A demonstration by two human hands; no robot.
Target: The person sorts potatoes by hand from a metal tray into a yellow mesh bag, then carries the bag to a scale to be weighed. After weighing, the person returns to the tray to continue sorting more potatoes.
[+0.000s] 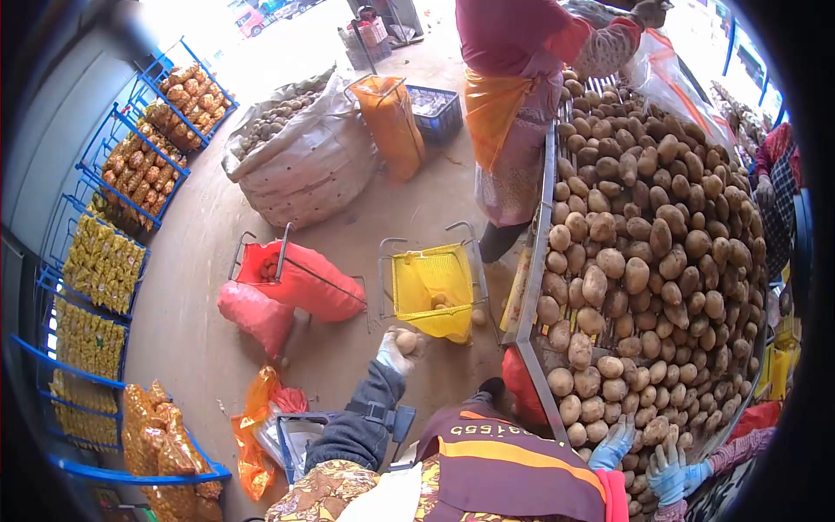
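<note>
My left hand [393, 353], in a pale glove, is closed around a potato [406, 340], held out over the floor. Just beyond it stands a yellow mesh bag [432, 283] on a metal frame, its mouth spread and a few potatoes inside. On the right, my right hand [614, 444], in a light blue glove, lies on the near edge of the potato pile [661, 270]. Its fingers are stretched out and touch the potatoes, with none visibly gripped. A metal-edged sorting table [546, 396] carries the pile.
Another person's gloved hands [668, 477] work close to my right hand. A person in an orange apron [496, 113] stands at the table's far end. Red bags [317, 283], a big white sack [300, 174] and an orange bag [387, 122] stand on the floor. Blue racks [130, 209] hold filled bags.
</note>
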